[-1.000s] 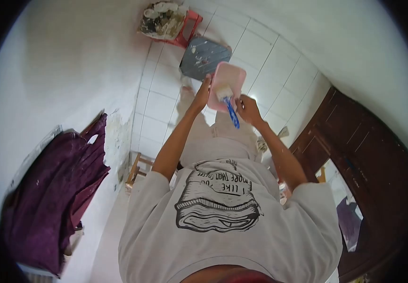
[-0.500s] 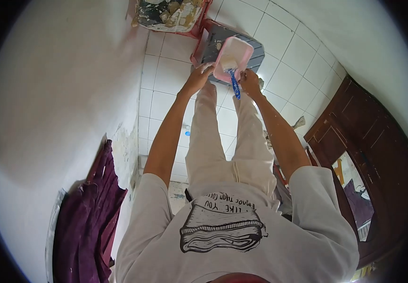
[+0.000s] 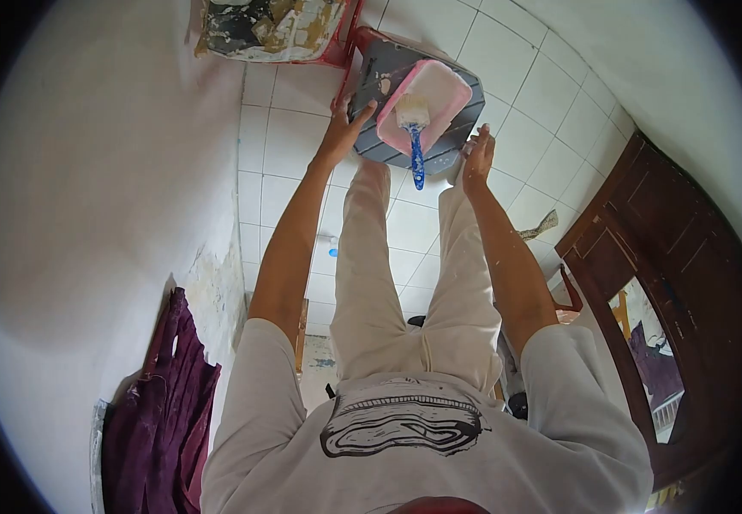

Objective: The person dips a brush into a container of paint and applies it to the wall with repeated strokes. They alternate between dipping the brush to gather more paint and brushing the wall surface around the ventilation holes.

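Observation:
A shallow pink tray [image 3: 446,79] holding white paint rests on the dark grey top of a red-sided stool [image 3: 439,158]. A paintbrush [image 3: 417,154] with a paint-smeared blue handle lies in the tray, its pale bristles inside and the handle sticking out over the near rim. My left hand [image 3: 344,135] is at the stool's left edge, thumb stretched along the top and apart from the fingers. At the opposite edge my right hand [image 3: 479,158] is held with its fingers extended, close beside the stool. Neither hand touches the tray or the brush.
A paint-spattered surface with a red frame [image 3: 277,30] stands at the upper left by the white wall [image 3: 97,171]. Purple cloth [image 3: 161,403] hangs at lower left. A dark wooden cabinet with a mirror [image 3: 658,360] lies right. White tiles [image 3: 294,146] cover the floor.
Both hands have come off the sides of the pink tray and spread outward to the stool's edges. The tray now sits on the stool with the brush still in it. The view has shifted slightly.

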`<act>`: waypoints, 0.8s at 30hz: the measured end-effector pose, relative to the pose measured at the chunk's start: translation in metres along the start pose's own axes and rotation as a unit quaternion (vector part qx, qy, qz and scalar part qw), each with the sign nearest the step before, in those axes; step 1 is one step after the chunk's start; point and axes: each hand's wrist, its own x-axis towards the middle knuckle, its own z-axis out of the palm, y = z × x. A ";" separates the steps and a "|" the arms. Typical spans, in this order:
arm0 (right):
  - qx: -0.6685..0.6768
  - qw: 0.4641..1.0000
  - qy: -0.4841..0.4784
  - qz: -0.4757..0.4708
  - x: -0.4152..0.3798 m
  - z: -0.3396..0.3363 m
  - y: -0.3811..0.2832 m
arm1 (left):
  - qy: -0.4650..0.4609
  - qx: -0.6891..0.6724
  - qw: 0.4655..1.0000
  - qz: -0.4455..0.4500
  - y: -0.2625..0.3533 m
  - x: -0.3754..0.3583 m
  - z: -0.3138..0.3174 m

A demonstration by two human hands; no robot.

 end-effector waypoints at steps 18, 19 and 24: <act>-0.124 0.967 -0.223 -0.013 0.040 -0.116 0.003 | 0.011 0.035 0.996 -0.075 0.042 -0.041 0.087; -0.156 0.963 -0.218 -0.019 0.049 -0.132 0.009 | 0.004 0.036 0.997 -0.066 0.035 -0.042 0.098; -0.170 0.961 -0.208 -0.073 0.065 -0.211 0.014 | -0.018 0.004 0.996 -0.089 0.032 -0.054 0.162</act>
